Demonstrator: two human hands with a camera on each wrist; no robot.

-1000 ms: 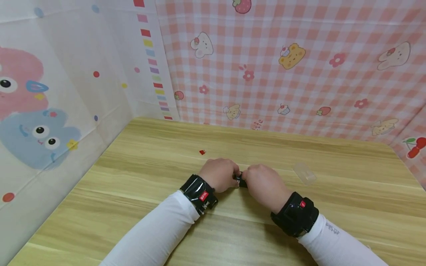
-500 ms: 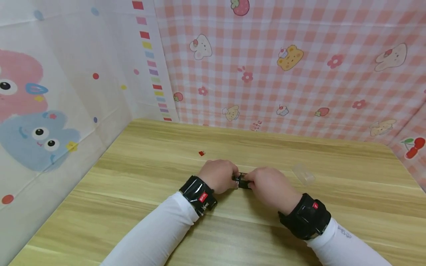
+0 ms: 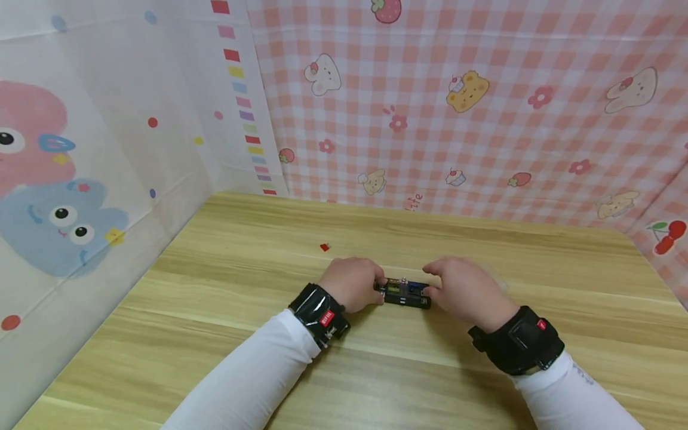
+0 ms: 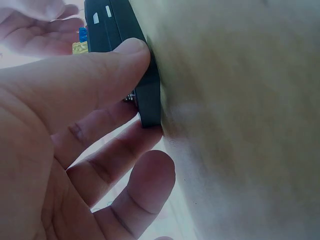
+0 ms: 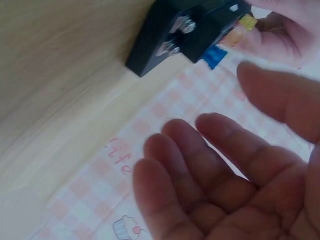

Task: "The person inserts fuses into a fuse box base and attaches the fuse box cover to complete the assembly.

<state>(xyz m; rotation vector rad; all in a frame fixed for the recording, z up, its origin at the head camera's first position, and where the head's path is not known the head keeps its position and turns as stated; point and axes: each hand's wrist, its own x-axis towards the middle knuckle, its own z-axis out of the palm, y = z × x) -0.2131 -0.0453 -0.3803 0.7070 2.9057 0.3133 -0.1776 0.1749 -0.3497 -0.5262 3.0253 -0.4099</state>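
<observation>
A black fuse box point(image 3: 407, 294) lies on the wooden table between my two hands. My left hand point(image 3: 352, 285) pinches its left end, thumb along the near side and fingers on the far side. Plugged into its top are a blue blade fuse point(image 5: 214, 57), a yellow one point(image 5: 248, 21) and an orange-red one. Metal screw terminals point(image 5: 186, 25) show at the box's end. My right hand point(image 3: 464, 289) is beside the box's right end, fingers loosely bent and thumb apart, with nothing in its grasp.
Beyond my left hand lies a small red piece point(image 3: 325, 246) with a metallic end. A clear plastic cover point(image 3: 500, 276) sits behind my right hand, mostly hidden by it. Patterned cloth walls point(image 3: 484, 137) border the table point(image 3: 344, 382) at the back and sides.
My right hand has let go of the fuse box's top and moved right, its fingers spreading and uncovering the fuses. My left hand has kept its grip in place.
</observation>
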